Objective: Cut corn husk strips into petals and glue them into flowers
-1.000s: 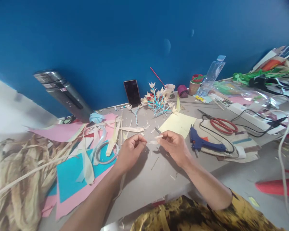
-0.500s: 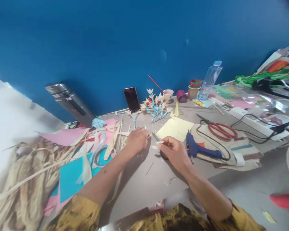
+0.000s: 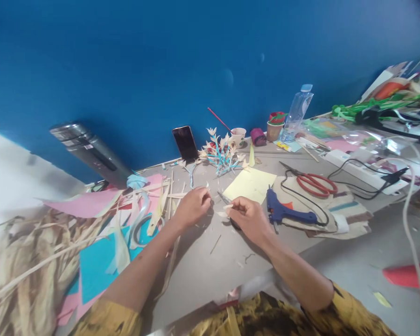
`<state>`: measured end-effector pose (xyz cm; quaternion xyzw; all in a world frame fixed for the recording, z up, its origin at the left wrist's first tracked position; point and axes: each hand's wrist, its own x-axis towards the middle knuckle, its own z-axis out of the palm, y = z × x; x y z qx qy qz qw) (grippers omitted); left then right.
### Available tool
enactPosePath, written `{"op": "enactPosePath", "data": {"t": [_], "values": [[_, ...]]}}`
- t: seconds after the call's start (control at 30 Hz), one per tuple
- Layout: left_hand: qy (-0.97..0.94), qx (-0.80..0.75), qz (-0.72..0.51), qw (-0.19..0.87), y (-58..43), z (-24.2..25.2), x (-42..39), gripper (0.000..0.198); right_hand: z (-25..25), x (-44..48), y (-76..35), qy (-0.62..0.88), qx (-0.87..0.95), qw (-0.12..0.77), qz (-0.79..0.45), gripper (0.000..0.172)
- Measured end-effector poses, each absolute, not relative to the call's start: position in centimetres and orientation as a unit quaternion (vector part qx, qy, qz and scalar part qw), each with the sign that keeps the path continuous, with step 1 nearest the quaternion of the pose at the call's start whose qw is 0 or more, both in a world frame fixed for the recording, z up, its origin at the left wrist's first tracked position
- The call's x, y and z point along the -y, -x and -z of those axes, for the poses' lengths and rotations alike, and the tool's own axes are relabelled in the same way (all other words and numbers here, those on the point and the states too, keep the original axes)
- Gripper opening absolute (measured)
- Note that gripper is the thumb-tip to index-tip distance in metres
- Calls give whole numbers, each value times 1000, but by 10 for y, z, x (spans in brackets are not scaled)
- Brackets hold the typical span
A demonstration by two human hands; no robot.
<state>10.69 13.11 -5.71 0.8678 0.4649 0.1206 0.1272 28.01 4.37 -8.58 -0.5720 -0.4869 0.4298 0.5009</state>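
My right hand (image 3: 248,217) is closed, thumb and forefinger pinching a small pale petal-like piece (image 3: 227,206). A pointed metal blade (image 3: 223,197) juts out just beyond these fingers; whatever it belongs to is mostly hidden by the hand. My left hand (image 3: 193,207) rests near the table with its fingers curled together, and what they hold, if anything, cannot be made out. Behind both hands stands a cluster of pale husk-like flowers on blue stems (image 3: 222,154). One small stem with a braided blue-white stalk (image 3: 191,176) lies beyond my left hand.
On the right lie a blue glue gun (image 3: 289,212), red-handled scissors (image 3: 317,183) and a white power strip (image 3: 364,170). Yellow paper (image 3: 254,184) is beyond my right hand. Dried husks (image 3: 31,266), blue paper (image 3: 98,268) and a tape roll (image 3: 140,231) fill the left. A phone (image 3: 185,143) leans at the back.
The view has shifted slightly, so most things sit a little further left. My left fingers have curled in more, and the pale bit at their tips no longer shows. My right hand keeps its pinch.
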Motion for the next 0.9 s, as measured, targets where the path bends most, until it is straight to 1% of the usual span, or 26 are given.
{"op": "enactPosePath", "data": {"t": [0.03, 0.1, 0.17, 0.2, 0.27, 0.33, 0.4, 0.47, 0.5, 0.6, 0.67, 0.77, 0.9], "values": [[-858, -468, -132, 165, -103, 52, -128, 16, 87, -44, -279, 575, 494, 494, -426, 17], [-802, -479, -167, 315, -95, 41, -121, 13, 86, -44, -278, 585, 509, 482, -407, 16], [-751, -471, -195, 419, -86, 34, -113, 11, 84, -44, -277, 593, 509, 491, -385, 15], [-735, -464, -202, 451, -83, 32, -109, 10, 82, -45, -277, 591, 500, 503, -383, 16], [-724, -449, -210, 480, -77, 30, -102, 9, 78, -47, -276, 572, 475, 529, -409, 18], [-742, -440, -224, 453, -75, 32, -96, 8, 74, -49, -275, 535, 446, 538, -475, 23], [-789, -420, -257, 368, -75, 34, -90, 8, 70, -49, -274, 504, 423, 531, -535, 28], [-831, -384, -284, 286, -76, 34, -86, 10, 68, -48, -274, 496, 422, 530, -543, 30], [-844, -366, -287, 267, -76, 34, -84, 11, 67, -47, -274, 499, 435, 532, -528, 30], [-849, -353, -263, 293, -77, 31, -80, 11, 61, -41, -274, 507, 494, 533, -464, 27], [-840, -360, -243, 326, -77, 29, -80, 10, 57, -37, -274, 511, 526, 513, -447, 23], [-828, -367, -233, 354, -78, 28, -79, 9, 53, -33, -272, 519, 554, 473, -446, 17], [-813, -384, -239, 367, -77, 26, -78, 8, 53, -31, -268, 519, 560, 451, -462, 13]]}}
